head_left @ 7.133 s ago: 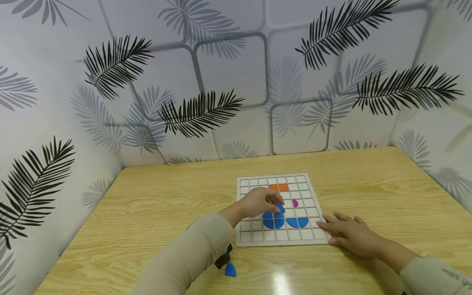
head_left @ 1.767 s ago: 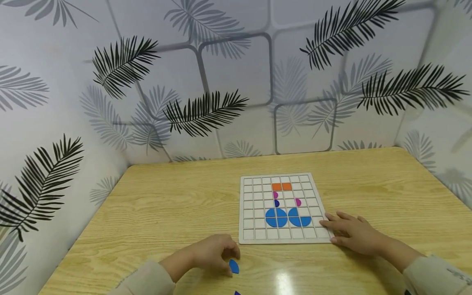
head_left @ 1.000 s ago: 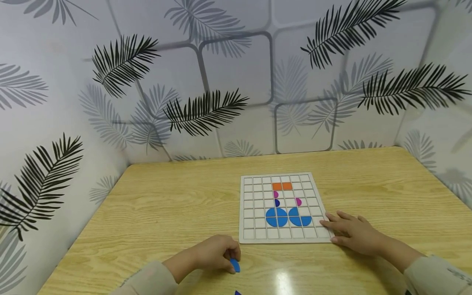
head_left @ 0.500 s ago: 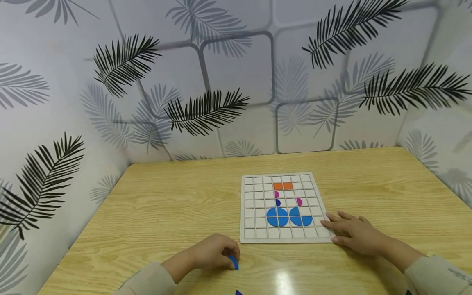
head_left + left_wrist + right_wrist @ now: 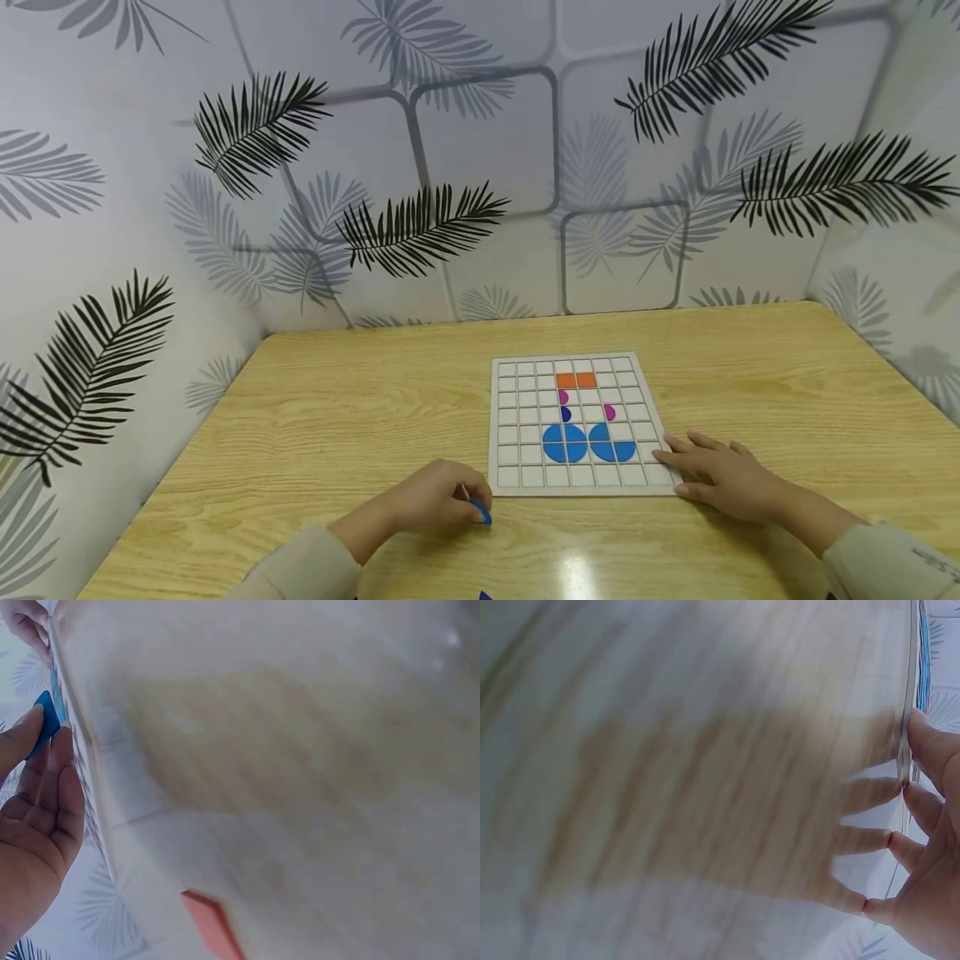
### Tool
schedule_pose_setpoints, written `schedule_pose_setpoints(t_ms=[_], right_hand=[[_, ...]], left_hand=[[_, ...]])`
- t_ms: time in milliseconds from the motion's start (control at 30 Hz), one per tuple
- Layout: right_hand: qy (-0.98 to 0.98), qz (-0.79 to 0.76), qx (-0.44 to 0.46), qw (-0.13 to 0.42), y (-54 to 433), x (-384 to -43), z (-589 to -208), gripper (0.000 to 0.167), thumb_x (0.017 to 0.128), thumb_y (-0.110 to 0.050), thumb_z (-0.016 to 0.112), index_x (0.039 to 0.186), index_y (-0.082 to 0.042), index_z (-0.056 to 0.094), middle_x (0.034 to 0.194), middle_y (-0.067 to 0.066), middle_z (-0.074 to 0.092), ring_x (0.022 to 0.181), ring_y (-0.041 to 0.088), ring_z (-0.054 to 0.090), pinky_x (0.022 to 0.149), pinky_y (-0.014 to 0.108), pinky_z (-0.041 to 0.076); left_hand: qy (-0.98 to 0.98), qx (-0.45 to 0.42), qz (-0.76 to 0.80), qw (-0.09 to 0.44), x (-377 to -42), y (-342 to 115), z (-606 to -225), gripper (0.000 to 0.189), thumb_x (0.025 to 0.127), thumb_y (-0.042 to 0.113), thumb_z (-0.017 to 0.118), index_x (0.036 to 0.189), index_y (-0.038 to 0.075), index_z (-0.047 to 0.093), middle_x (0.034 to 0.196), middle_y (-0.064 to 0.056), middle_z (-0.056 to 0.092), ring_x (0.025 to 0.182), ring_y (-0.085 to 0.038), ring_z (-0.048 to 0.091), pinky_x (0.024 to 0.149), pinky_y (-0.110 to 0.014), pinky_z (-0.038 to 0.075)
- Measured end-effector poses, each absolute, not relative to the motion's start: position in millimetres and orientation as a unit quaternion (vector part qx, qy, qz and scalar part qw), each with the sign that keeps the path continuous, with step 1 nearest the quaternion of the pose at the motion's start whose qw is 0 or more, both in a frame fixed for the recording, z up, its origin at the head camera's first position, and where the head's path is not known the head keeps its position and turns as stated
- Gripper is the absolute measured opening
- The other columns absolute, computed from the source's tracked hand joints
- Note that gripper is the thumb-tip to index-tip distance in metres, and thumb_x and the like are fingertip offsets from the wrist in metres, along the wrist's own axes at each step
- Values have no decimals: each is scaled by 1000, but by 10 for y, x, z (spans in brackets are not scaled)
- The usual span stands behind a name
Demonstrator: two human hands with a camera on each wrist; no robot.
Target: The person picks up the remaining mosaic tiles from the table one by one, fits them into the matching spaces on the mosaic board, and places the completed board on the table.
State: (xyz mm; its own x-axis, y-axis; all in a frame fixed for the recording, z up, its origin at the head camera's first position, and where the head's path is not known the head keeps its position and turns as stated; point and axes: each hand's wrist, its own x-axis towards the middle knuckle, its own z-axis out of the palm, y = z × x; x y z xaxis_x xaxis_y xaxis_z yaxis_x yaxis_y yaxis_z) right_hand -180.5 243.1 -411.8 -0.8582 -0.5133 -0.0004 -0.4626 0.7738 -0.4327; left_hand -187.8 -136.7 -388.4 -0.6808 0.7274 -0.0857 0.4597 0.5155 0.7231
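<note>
Between the thumb and fingers of my left hand (image 5: 438, 497) is a blue quarter-circle tile (image 5: 482, 511), held just off the near left corner of the white grid board (image 5: 531, 477). The left wrist view shows the same blue tile (image 5: 48, 724) pinched at the fingertips. My right hand (image 5: 723, 475) rests with spread fingers at the board's right edge; in the right wrist view its fingertips touch the table and the board's edge. On the board lie blue quarter circles (image 5: 564, 443) forming a full circle, and beside them a three-quarter circle (image 5: 611, 444).
Two orange squares (image 5: 576, 380), two magenta half circles (image 5: 610, 412) and a dark blue half circle (image 5: 566, 414) also sit on the board. A purple piece (image 5: 485, 596) shows at the bottom edge. An orange-red piece (image 5: 213, 924) lies on the table in the left wrist view.
My left hand placed pieces on the board, came back to the table, pinched the blue quarter-circle tile there and has lifted it slightly towards the board. My right hand has stayed at the board's edge.
</note>
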Motion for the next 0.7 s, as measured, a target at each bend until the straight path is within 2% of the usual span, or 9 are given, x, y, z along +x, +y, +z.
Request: schedule_pose_setpoints(t_ms=[333, 700], right_hand=[[943, -200, -263, 48, 2419, -1798, -4129, 49, 82, -40, 52, 124, -13, 49, 129, 17, 38, 117, 46, 25, 79, 69, 13], [944, -195, -262, 49, 2422, -1812, -4132, 50, 82, -40, 52, 124, -14, 48, 130, 16, 38, 117, 45, 25, 80, 68, 14]], left_hand=[[855, 365, 320, 181, -2047, -1202, -3737, 11, 80, 5, 60, 89, 8, 65, 85, 7, 57, 75, -3, 54, 66, -17, 44], [866, 371, 284, 177, -2187, -898, -3658, 13, 81, 7, 59, 93, 9, 64, 87, 9, 58, 75, -1, 52, 66, -15, 43]])
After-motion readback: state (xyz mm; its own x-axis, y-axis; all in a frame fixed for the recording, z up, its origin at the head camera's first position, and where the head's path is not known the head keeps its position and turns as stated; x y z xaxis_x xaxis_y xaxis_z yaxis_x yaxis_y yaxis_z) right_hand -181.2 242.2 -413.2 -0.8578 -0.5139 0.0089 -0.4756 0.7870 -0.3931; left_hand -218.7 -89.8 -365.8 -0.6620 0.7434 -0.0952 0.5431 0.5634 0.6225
